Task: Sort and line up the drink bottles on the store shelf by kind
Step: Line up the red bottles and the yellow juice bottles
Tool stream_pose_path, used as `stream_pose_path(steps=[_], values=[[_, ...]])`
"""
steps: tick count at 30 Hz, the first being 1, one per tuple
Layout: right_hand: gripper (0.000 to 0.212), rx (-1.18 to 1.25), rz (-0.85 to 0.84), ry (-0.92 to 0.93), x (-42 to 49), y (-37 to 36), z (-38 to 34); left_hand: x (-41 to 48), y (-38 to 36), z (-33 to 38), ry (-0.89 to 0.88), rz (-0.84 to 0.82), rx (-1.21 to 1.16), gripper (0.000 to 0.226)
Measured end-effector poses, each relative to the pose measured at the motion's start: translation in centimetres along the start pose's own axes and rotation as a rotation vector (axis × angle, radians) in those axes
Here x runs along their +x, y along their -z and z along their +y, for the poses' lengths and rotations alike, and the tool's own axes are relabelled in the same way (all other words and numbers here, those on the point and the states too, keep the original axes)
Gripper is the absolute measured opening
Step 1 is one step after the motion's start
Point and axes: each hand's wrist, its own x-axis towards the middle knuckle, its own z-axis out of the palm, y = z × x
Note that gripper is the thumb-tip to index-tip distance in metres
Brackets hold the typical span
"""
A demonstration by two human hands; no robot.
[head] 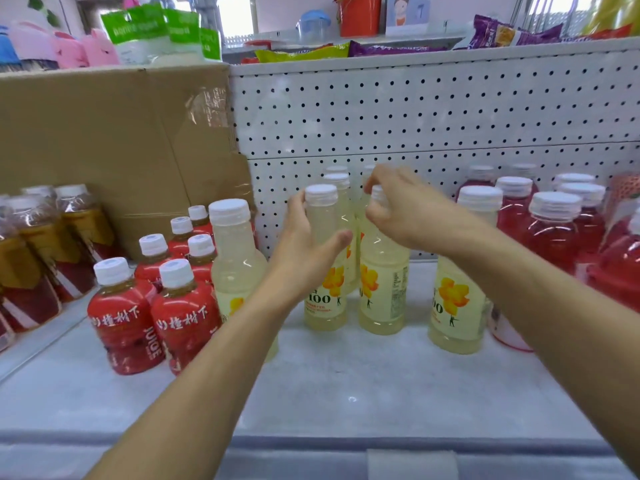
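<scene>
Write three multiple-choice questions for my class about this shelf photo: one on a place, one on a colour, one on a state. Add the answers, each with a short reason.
1. Where do the red juice bottles stand, relative to the pale yellow bottles?
A. To their right
B. To their left
C. On the shelf above

2. What colour are the pale yellow bottles' caps?
A. Green
B. Black
C. White

3. What is the left hand doing?
A. Gripping a pale yellow bottle
B. Lying flat on the shelf
C. Holding a snack bag

Answers:
1 B: they are grouped at the left, in front of the cardboard box.
2 C: each of those caps in view is white.
3 A: its fingers and thumb curl round the bottle's upper body.
</scene>
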Motion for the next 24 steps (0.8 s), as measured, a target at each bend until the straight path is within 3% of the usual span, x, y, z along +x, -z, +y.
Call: stream_pose_path(steps=[3, 5, 8, 10, 14, 20, 24], values=[[0.039, 0.319, 0.205, -0.011, -1.1, -2.6, 0.1, -1.2, -1.6, -2.2, -0.017, 0.023, 0.001, 0.082], [0.058, 0.488, 0.315, -0.04, -1.9, -4.4, 0.2, -2.1, -2.3, -3.8, -0.005, 0.019, 0.058, 0.093], [0.095, 0.583, 0.325, -0.148, -3.2, -7.0, 1.2, -2.8, -2.8, -5.9, 0.073, -0.022, 0.0, 0.099], [0.104, 0.542, 0.337, -0.202, -3.7, -8.1, 2.1, -2.9, -3.0, -6.7, 0.106, -0.035, 0.012, 0.092], [0.105, 0.464, 0.305, -0.241, -4.0, -9.8, 3.3, -2.8, -3.3, -6.9, 0.093, 0.016, 0.132, 0.088], [0.087, 0.769, 0.217, -0.245, -4.3, -10.1, 4.5, -2.7, -3.7, -7.9, 0.056, -0.024, -0.075, 0.092], [0.079, 0.609, 0.15, -0.266, -5.1, -11.2, 5.0, -2.8, -3.9, -8.6, 0.048, -0.02, -0.076, 0.097]])
